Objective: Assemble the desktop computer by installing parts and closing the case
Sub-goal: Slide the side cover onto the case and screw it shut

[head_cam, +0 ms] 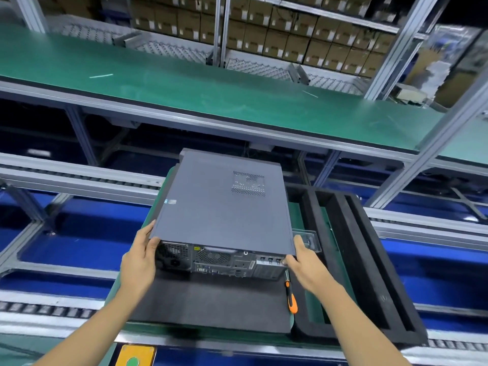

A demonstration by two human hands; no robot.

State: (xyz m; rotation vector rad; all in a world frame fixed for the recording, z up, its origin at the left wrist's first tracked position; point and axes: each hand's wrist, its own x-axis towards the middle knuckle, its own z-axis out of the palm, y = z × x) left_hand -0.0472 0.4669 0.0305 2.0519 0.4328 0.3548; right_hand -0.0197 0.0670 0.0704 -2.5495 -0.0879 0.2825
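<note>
Status: late stage, by the look of it. Dark grey metal desktop computer case (224, 215) lying flat on the black foam mat (211, 305) over the green table (298, 215), rear port panel facing near. Flat grey side panel (211, 207) already laid over the top of the case, vent grille at its far right; near edge appears to overhang the rear panel slightly, so likely not yet slid fully home. Internal parts hidden under the panel; installation cannot be confirmed. Judged remaining: seat the panel, then fasten it.

Grip state: left hand (138, 260) clamped on the near left corner of the case, thumb at the panel edge. Right hand (303, 262) clamped on the near right corner, thumb along the panel's right edge and fingertips at the rear panel.

Surroundings: orange-and-black-handled screwdriver (290, 297) lying on the mat just near the right corner, beside the right wrist. Small clear plastic tray (309, 239) just right of the case, contents too small to tell. Black foam packing insert with long slots (364, 273) further right. Green conveyor belt (211, 85) far, stacked cardboard boxes (290, 35) beyond.

Obstructions: none visible on the panel's slide path; screwdriver close to the right forearm.
</note>
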